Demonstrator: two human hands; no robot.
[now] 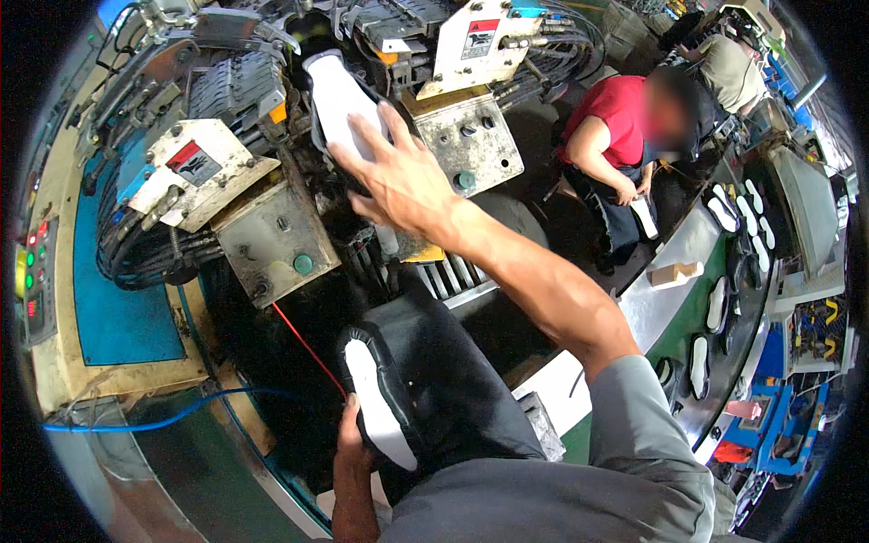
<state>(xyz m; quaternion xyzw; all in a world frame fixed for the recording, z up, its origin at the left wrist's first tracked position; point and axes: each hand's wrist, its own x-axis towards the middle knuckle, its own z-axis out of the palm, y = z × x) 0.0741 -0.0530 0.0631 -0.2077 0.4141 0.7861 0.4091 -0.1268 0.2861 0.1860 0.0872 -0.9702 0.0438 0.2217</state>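
the left hand point(351, 434) is closed on the edge of a black shoe point(369, 394), white sole up, against the trouser leg point(457, 362); best keep it clear of the red cord point(308, 347). beyond, the right hand point(398, 176) lies spread wide on a white-soled shoe point(337, 86) at the shoe-forming machine point(281, 237); even, centred pressure should help, staying off the metal.

Near shoe point(372, 396): black upper, white underside facing up; long axis runs far left to near right. Far shoe point(340, 98): white underside facing up, left edge dark, near end partly covered; positioned beyond the near shoe, well apart.
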